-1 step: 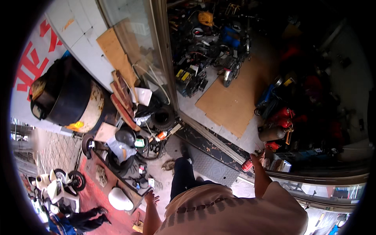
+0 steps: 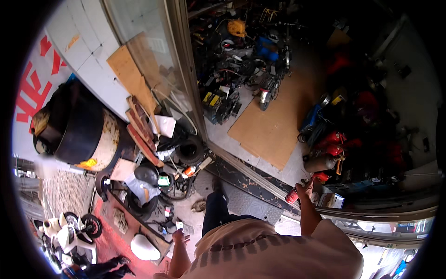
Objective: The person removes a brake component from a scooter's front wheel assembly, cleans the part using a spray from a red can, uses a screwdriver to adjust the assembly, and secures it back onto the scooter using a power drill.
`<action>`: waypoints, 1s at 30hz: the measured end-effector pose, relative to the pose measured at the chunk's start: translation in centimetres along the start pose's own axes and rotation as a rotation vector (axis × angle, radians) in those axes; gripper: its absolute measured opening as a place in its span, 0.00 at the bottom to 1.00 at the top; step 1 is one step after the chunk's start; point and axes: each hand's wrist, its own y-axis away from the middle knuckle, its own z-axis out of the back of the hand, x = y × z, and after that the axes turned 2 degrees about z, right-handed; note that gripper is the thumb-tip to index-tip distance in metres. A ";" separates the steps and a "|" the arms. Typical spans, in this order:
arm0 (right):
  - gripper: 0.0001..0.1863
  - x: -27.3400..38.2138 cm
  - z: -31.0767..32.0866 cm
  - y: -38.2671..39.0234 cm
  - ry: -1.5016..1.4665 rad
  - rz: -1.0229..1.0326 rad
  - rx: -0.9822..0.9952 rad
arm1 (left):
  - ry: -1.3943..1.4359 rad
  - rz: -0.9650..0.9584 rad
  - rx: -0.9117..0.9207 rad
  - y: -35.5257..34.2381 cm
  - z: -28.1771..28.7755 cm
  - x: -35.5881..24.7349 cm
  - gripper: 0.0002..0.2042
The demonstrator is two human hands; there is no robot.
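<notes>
Fingers (image 2: 298,188) clamped on a red can (image 2: 291,196)

The right hand (image 2: 304,191) holds the can tilted, near the end of the metal door track (image 2: 251,170); whether the fingertips meet around it, I cannot tell. On the left hand (image 2: 179,236), the fingers stand loosely apart, just beside a white card (image 2: 179,225) and near a white dome (image 2: 145,247). Past the track, a cardboard sheet (image 2: 269,135) lies beside a motorcycle (image 2: 264,95). Farther left are a tyre (image 2: 199,151) and a dark drum (image 2: 86,130).
</notes>
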 end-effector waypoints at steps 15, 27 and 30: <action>0.50 1.5 -0.6 -14.9 -0.152 -0.237 -0.430 | -0.141 -0.278 0.076 1.2 -27.2 -44.8 0.17; 0.51 62.7 -12.0 -47.6 -0.515 0.713 0.051 | 0.069 0.072 -0.208 10.3 -36.3 -39.4 0.18; 0.49 85.6 -9.4 -48.2 -0.821 1.046 0.212 | 0.339 0.223 -0.071 9.5 -35.9 -33.4 0.20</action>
